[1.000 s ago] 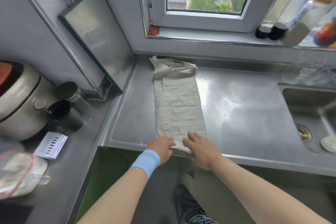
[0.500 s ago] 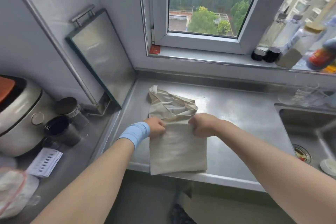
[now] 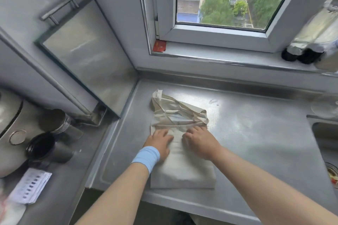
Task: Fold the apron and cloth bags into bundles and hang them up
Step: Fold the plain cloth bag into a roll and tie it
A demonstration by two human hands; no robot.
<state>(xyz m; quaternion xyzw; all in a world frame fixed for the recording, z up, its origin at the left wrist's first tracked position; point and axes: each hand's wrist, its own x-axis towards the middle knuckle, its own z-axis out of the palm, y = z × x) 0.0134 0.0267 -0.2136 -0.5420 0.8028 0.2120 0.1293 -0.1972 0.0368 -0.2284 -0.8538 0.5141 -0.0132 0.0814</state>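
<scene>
A beige cloth bag (image 3: 182,173) lies on the steel counter (image 3: 256,142), folded in half lengthwise and then back over itself. Its crumpled handles (image 3: 173,113) stick out at the far end, toward the window. My left hand (image 3: 159,144), with a blue wristband, rests flat on the left side of the folded layer. My right hand (image 3: 199,142) presses on the right side with its fingertips at the folded edge. Both hands sit side by side near the middle of the bag.
A steel tray (image 3: 86,55) leans against the left wall. Two dark cups (image 3: 42,148) and a rice cooker (image 3: 9,133) stand on the lower left counter beside a paper slip (image 3: 29,186). A sink (image 3: 325,133) is at right. Bottles (image 3: 301,53) stand on the sill.
Both hands lifted the bag's near end and folded it away from me over the far half. They now press the folded layer down just short of the handles.
</scene>
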